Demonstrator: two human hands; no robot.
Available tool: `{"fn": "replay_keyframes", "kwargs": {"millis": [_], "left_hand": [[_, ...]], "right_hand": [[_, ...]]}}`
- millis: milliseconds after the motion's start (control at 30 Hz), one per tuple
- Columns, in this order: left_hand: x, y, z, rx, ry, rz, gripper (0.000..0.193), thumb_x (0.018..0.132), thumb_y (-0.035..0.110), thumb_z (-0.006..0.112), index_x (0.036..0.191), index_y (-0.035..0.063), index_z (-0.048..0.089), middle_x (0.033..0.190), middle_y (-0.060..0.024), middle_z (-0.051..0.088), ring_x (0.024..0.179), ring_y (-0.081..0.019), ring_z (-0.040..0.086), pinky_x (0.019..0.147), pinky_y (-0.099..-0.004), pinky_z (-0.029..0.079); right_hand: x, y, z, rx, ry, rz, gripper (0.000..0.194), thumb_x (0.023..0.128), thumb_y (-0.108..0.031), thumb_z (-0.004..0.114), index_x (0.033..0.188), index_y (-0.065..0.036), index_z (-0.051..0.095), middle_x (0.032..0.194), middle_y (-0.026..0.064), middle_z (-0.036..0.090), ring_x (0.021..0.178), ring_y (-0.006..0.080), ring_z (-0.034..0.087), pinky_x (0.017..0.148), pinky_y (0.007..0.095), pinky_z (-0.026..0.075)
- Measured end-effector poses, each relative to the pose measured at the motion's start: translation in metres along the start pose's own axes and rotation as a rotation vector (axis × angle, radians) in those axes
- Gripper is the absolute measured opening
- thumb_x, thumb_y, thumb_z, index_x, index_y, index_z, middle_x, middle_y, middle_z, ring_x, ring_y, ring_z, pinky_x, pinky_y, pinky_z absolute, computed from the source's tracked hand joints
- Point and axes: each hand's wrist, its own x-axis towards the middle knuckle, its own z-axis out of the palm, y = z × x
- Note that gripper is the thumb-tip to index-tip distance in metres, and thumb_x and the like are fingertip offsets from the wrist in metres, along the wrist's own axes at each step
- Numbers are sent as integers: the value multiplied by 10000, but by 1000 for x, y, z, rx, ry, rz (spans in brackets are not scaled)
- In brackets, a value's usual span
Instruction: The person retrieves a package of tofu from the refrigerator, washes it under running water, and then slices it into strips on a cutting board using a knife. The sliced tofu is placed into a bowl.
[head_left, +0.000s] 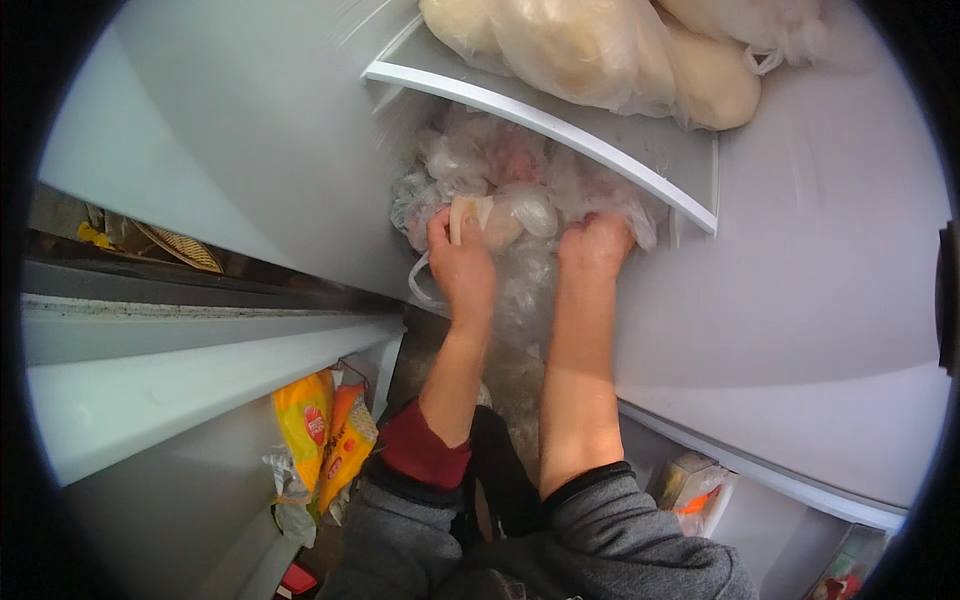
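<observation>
My left hand (466, 274) reaches into an open refrigerator and grips a pale beige piece of food (459, 219), its thumb on the near face. My right hand (598, 244) is curled on a clear plastic bag (641, 225) to the right; its fingertips are partly hidden. Around both hands lie several thin plastic bags (459, 154) with pale contents, and one with pinkish-red contents (519, 159). Crumpled clear plastic (525, 281) hangs between my wrists. A white bag handle (421, 277) loops out beside my left hand.
Above my hands runs a shelf with a white front edge (540, 120), bearing large pale loaf-like foods in plastic (585, 52). The open left door (202, 375) holds yellow and orange packets (319, 435). The right door (787, 495) carries a box (686, 480).
</observation>
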Motion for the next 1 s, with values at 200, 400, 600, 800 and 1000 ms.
{"fn": "replay_keyframes", "kwargs": {"millis": [200,400,600,800,1000], "left_hand": [[1,-5,6,-81,63,-89,279,949,179,562,1160,-5,562,1058,-149,648,925,-233,602,841,-360,477],[8,-15,3,-88,76,-92,316,968,184,544,1214,-13,548,1088,-101,621,925,-164,571,831,-309,474],[16,-33,0,-188,60,-48,259,943,164,572,1140,-3,569,1028,-111,638,898,-186,592,812,-326,485],[19,-57,2,-224,30,146,279,883,174,644,1095,7,575,1044,-95,633,922,-183,591,831,-309,483],[24,-39,-4,-250,-67,17,281,902,159,606,1144,26,556,1158,-79,604,994,-196,593,889,-320,497]], "right_hand": [[3,-38,-14,1233,-378,405,272,926,-263,555,1098,-71,640,1032,124,661,1028,269,623,927,417,519],[-31,-32,-40,1153,-312,341,310,952,-169,532,1203,10,565,1159,150,625,1101,321,591,985,478,477],[-87,-44,-41,-297,-256,-270,353,919,-145,573,1241,-6,534,1096,109,618,1013,250,604,927,381,471],[-72,-70,-26,-540,-427,-400,400,769,-39,559,1169,-27,565,1041,191,605,918,356,602,823,405,483],[-63,-102,1,-849,-563,-361,364,748,-78,587,1110,-36,587,970,192,570,893,369,579,796,485,444]]}}
